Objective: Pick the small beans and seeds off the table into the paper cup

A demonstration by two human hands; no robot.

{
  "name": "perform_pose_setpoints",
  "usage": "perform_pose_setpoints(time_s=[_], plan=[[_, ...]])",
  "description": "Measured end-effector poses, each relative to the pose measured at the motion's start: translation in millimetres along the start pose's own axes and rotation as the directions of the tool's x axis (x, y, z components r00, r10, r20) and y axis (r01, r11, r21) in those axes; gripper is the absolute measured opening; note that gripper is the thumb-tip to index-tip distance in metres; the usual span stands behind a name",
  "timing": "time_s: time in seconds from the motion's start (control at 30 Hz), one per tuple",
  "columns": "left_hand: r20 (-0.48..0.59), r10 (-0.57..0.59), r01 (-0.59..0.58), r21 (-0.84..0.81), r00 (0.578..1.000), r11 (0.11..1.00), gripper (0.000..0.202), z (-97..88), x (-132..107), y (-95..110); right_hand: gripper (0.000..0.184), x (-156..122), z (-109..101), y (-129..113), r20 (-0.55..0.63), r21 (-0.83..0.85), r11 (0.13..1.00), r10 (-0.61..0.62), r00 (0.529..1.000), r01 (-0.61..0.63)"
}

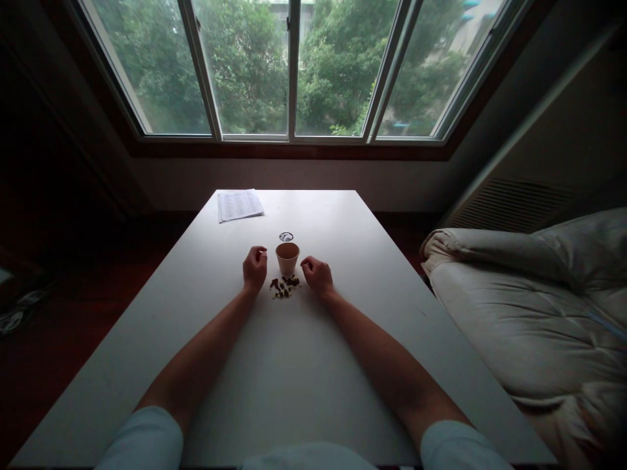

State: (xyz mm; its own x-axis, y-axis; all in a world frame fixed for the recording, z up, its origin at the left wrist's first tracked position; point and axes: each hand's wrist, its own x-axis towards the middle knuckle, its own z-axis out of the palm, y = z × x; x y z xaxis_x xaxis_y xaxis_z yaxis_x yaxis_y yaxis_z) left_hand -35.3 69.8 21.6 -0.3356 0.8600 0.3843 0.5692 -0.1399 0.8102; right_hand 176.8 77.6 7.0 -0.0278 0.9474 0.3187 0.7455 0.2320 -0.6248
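Observation:
A small tan paper cup (pixel 287 256) stands upright on the white table (pixel 294 365). Just in front of it lies a little heap of dark and pale bits (pixel 283 287). My left hand (pixel 255 269) rests on the table to the left of the cup, fingers curled loosely inward. My right hand (pixel 318 275) rests to the right of the cup, fingers curled as well. Neither hand touches the cup, and I see nothing in either one. Both forearms lie flat on the tabletop.
A small round dark lid or disc (pixel 286 236) lies just behind the cup. A printed sheet of paper (pixel 239 204) sits at the table's far left. A white quilt (pixel 533 307) lies beside the table on the right. A wide window (pixel 294 65) faces me.

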Motion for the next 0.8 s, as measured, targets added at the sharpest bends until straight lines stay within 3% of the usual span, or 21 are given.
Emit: perform_pose_setpoints(time_s=[0.07, 0.23, 0.37, 0.5, 0.8], plan=[[0.091, -0.054, 0.049, 0.058, 0.994, 0.997, 0.024, 3.3, 2, -10, 0.024, 5, -5, 7, 0.049, -0.002, 1.000, -0.024, 0.999, 0.024], [0.293, 0.026, -0.067, 0.131, 0.956, 0.989, 0.021, 4.7, -1, -19, 0.018, 13, -17, 20, 0.275, 0.044, 0.978, -0.206, 0.939, 0.202], [0.334, 0.069, -0.141, 0.195, 0.940, 0.971, 0.021, 0.5, -6, -17, 0.012, 9, -19, 17, 0.357, 0.045, 0.933, -0.350, 0.866, 0.358], [0.387, 0.146, -0.257, 0.253, 0.911, 0.933, 0.018, -4.6, -12, -14, 0.009, 5, -22, 9, 0.407, 0.019, 0.909, -0.387, 0.827, 0.416], [0.459, 0.154, -0.312, 0.291, 0.875, 0.905, 0.013, -11.2, -14, -8, 0.008, 1, -20, 2, 0.410, -0.042, 0.918, -0.344, 0.845, 0.395]])
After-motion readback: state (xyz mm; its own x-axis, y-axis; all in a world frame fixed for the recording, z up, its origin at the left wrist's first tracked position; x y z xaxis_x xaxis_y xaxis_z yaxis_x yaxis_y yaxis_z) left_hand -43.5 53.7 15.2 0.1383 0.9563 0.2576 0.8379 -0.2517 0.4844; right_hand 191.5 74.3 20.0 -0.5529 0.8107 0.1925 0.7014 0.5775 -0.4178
